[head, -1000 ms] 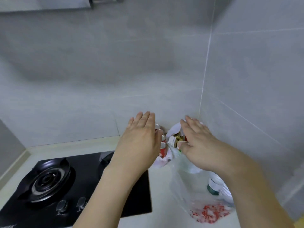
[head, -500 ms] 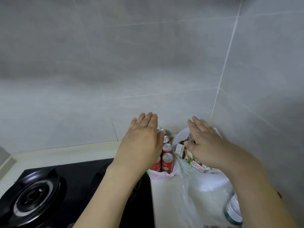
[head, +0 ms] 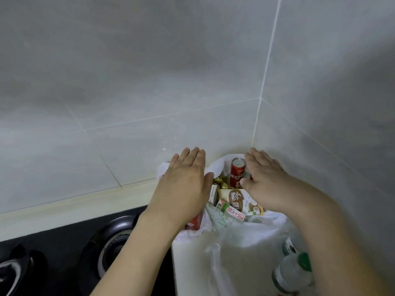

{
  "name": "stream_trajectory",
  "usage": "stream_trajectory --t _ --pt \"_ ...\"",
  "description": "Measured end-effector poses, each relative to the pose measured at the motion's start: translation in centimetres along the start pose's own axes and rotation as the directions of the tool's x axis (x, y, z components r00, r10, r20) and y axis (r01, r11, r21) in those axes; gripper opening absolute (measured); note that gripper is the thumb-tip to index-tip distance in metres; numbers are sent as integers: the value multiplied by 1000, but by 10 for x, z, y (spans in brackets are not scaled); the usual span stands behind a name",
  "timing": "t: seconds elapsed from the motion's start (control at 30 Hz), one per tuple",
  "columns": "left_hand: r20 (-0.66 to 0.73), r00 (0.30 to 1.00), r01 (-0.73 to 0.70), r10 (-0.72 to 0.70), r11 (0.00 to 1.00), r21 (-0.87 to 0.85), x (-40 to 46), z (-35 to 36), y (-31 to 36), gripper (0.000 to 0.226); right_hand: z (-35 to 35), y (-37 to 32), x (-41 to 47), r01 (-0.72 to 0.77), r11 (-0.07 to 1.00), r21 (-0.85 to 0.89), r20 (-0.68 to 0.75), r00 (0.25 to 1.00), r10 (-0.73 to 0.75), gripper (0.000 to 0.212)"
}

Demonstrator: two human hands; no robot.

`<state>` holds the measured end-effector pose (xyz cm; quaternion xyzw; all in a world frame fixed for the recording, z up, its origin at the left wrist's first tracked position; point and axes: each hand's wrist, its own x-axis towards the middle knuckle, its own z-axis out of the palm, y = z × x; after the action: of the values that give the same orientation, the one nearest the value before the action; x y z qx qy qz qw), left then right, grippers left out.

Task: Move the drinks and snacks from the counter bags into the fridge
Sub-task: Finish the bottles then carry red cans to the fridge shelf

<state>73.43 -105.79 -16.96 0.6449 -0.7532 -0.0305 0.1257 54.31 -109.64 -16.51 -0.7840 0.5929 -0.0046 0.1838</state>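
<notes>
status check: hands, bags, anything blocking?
Left hand flat over left bag. Right hand at the red can in white bag, grip unclear. Snack packs crowd the can. Nothing lifted yet.

A black gas hob (head: 64, 253) fills the lower left of the frame, with one burner (head: 113, 244) near its right edge. Grey wall tiles (head: 149, 71) cover the upper frame above the pale bench (head: 64, 208).
</notes>
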Motion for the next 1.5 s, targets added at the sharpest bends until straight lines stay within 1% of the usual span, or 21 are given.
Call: stream_trajectory --t 0.2,0.37,0.43,0.57,0.7,0.8,0.87,0.93,0.97,1.03,1.07,1.1,1.17,1.2,1.23,1.33,1.4,1.5 --pt "61 989 -133 136 990 -50 21 24 40 60 5 51 -25 -143 989 23 -7 990 143 66" --pt "103 956 -267 275 960 -87 30 51 80 59 15 89 -54 -278 959 53 20 961 277 66" --pt "117 943 -299 311 948 -107 28 63 93 60 19 102 -67 -314 947 60 37 949 313 66" --pt "179 925 -307 335 937 -166 21 85 108 63 24 120 -82 -354 931 93 56 935 350 64" --pt "271 882 -336 386 918 -211 9 103 113 67 35 130 -81 -332 939 86 55 943 329 54" --pt "318 864 -333 390 917 -221 -3 119 120 60 51 141 -75 -319 944 85 58 947 315 47" --pt "358 859 -320 365 930 -180 -8 131 128 47 62 151 -70 -320 944 79 53 947 316 47" --pt "375 867 -302 327 945 -127 -10 142 136 41 71 160 -65 -306 951 53 25 952 305 46" --pt "375 873 -288 311 950 -119 -11 147 139 41 75 164 -62 -299 953 56 23 954 298 41" --pt "362 888 -255 284 959 -127 -13 154 144 42 83 169 -56 -306 949 78 49 952 303 21" --pt "351 893 -254 281 959 -123 -13 158 146 42 85 169 -53 -318 944 85 76 947 312 15" --pt "342 894 -266 288 957 -113 -13 161 148 43 88 169 -49 -332 940 79 111 940 322 17" --pt "345 887 -294 308 951 -93 -14 166 151 43 92 169 -43 -357 932 62 173 924 342 33" --pt "356 884 -291 303 953 -90 -14 168 152 40 93 170 -41 -362 930 62 185 920 346 37" --pt "369 884 -273 286 958 -87 -14 171 151 38 94 172 -39 -353 933 66 187 923 336 34" --pt "402 894 -177 198 980 -89 -17 182 139 32 95 178 -37 -323 944 64 153 938 310 8" --pt "438 889 -59 134 982 -180 -19 187 127 33 93 178 -36 -310 948 77 141 944 297 6" --pt "500 863 154 69 908 -391 -17 193 110 40 92 179 -31 -259 960 105 116 962 247 10"
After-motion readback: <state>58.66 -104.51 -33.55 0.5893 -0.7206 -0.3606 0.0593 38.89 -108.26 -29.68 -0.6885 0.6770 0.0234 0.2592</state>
